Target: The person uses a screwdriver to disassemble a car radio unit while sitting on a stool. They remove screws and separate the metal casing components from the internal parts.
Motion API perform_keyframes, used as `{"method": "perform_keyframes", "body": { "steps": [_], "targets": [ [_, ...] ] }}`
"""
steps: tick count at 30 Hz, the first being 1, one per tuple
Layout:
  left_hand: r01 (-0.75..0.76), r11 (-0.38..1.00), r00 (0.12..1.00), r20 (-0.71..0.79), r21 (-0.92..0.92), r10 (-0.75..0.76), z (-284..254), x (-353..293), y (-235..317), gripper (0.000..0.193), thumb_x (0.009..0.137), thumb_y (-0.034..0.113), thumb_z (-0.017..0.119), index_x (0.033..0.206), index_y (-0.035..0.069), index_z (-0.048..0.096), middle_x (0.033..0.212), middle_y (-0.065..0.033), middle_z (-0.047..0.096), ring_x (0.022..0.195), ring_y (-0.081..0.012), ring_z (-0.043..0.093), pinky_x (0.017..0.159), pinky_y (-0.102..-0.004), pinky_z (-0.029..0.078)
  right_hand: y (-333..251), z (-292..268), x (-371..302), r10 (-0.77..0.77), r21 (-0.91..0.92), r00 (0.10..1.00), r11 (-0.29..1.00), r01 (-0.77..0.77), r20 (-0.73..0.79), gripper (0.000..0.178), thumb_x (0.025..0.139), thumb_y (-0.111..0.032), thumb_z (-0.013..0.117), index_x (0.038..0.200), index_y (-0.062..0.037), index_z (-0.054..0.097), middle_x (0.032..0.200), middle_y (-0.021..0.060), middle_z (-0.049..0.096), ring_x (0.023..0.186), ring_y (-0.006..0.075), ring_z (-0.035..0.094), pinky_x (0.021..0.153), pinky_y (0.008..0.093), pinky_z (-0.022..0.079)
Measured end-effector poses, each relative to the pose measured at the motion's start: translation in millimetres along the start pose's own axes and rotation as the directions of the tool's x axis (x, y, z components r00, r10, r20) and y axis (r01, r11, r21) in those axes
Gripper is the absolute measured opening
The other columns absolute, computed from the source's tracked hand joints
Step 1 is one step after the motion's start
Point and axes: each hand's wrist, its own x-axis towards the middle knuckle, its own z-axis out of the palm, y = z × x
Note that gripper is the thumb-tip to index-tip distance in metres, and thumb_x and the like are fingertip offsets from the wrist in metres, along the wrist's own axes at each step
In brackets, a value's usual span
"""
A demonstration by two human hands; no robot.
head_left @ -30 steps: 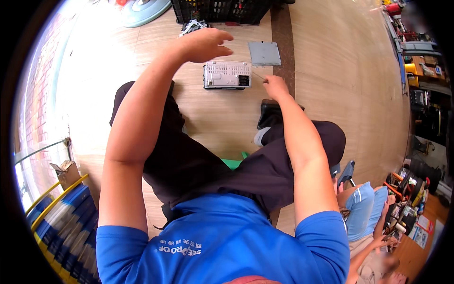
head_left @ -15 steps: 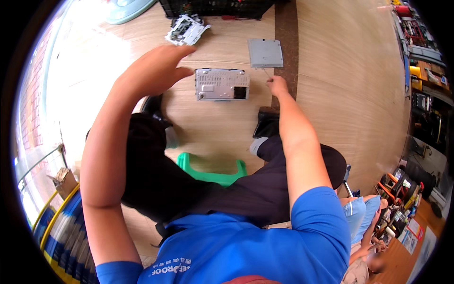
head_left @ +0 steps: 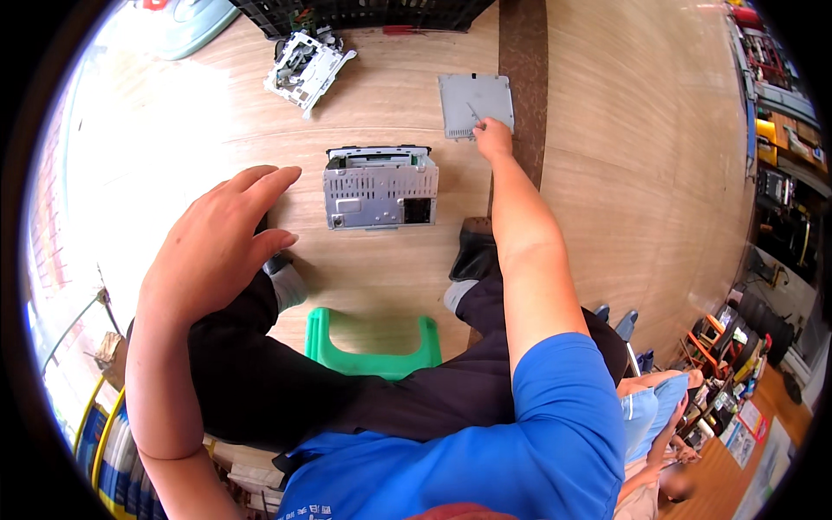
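My left hand (head_left: 227, 238) hovers left of a silver metal car stereo (head_left: 381, 195), fingers stretched out and nothing in them. The stereo stands on the floor between my feet, its slotted, perforated side facing up toward me and its far edge open. My right hand (head_left: 494, 137) pinches a thin metal tool (head_left: 473, 112), whose exact kind is too small to tell. That hand is at the near right edge of a flat grey metal cover plate (head_left: 468, 91), with the tool over the plate. Farther left lies a white and metal disc mechanism (head_left: 309, 71).
A black plastic crate (head_left: 364, 16) stands at the far edge, a red-handled tool (head_left: 404, 30) beside it. A green stool (head_left: 373, 357) is beneath me. At the lower right another person (head_left: 654, 425) sits near cluttered shelves (head_left: 737, 347). Blue and yellow racking (head_left: 108, 442) stands at left.
My left hand has drawn back toward me, away from the stereo. My right hand has moved forward with the thin tool, to the cover plate. The view has also shifted.
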Motion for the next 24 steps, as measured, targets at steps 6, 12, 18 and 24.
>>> {"method": "perform_keyframes", "body": {
  "steps": [6,12,18,24],
  "targets": [
    [-0.024,1.000,0.999,-0.028,0.003,0.024,1.1,-5.4,-7.1,0.053,0.078,0.009,0.066,0.128,0.008,0.048,0.127,-0.0144,0.053,0.114,-0.0338,0.051,0.096,-0.0397,0.042,-10.7,-9.1,-13.5,-0.001,-0.057,1.000,0.998,0.001,-0.015,0.025,0.078,-0.020,0.067,0.099,-0.0060,0.064,0.095,0.0179,0.066,0.092,0.0325,0.062,0.080,0.0391,0.049],
    [-0.098,0.993,0.993,-0.066,0.067,0.102,5.0,-18.6,-10.5,0.049,0.081,0.014,0.063,0.128,0.007,0.048,0.125,-0.0148,0.054,0.113,-0.0339,0.051,0.095,-0.0395,0.042,-24.1,-53.6,-61.2,0.071,-0.146,0.989,0.985,-0.091,-0.132,0.028,0.080,-0.013,0.059,0.105,-0.0015,0.061,0.106,0.0229,0.061,0.099,0.0372,0.059,0.085,0.0428,0.048],
    [-0.174,0.978,0.979,-0.089,0.118,0.185,21.4,-22.9,-8.3,0.048,0.083,0.020,0.063,0.127,0.006,0.049,0.121,-0.0172,0.056,0.111,-0.0341,0.052,0.093,-0.0408,0.043,-31.7,-129.8,-105.0,-0.011,-0.318,0.970,0.945,-0.069,-0.243,0.028,0.081,-0.005,0.049,0.106,0.0006,0.059,0.103,0.0258,0.060,0.098,0.0404,0.058,0.086,0.0445,0.048],
    [-0.180,0.962,0.983,0.020,0.206,0.180,40.6,2.0,-9.2,0.049,0.084,0.025,0.064,0.126,0.004,0.049,0.113,-0.0190,0.060,0.108,-0.0356,0.054,0.089,-0.0432,0.045,-90.5,-203.0,-186.7,-0.306,-0.195,0.934,0.943,0.270,-0.184,0.025,0.081,-0.014,0.061,0.104,-0.0033,0.060,0.094,0.0201,0.065,0.091,0.0363,0.061,0.079,0.0423,0.049]
  ]
}}
